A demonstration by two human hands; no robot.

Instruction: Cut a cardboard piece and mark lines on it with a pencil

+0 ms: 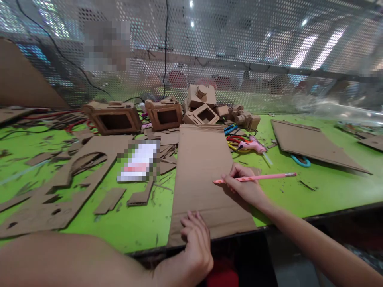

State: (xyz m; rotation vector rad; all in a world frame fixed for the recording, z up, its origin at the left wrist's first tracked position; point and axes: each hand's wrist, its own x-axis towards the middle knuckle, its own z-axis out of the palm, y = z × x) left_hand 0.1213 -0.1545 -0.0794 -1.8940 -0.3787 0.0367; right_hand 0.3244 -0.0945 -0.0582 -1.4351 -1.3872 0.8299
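Left hand (194, 243) flat, pinning cardboard strip (203, 175) near edge. Right hand (243, 183) grips pink pencil (257, 177) at strip's R edge. Keep strip pressed firm, mark lightly.

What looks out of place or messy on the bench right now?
Cardboard offcuts and fine shavings litter the green table. The long cardboard strip overhangs the near edge, where the left hand pins it. The right hand holds a pink pencil. Blue-handled scissors lie half under a cardboard sheet.
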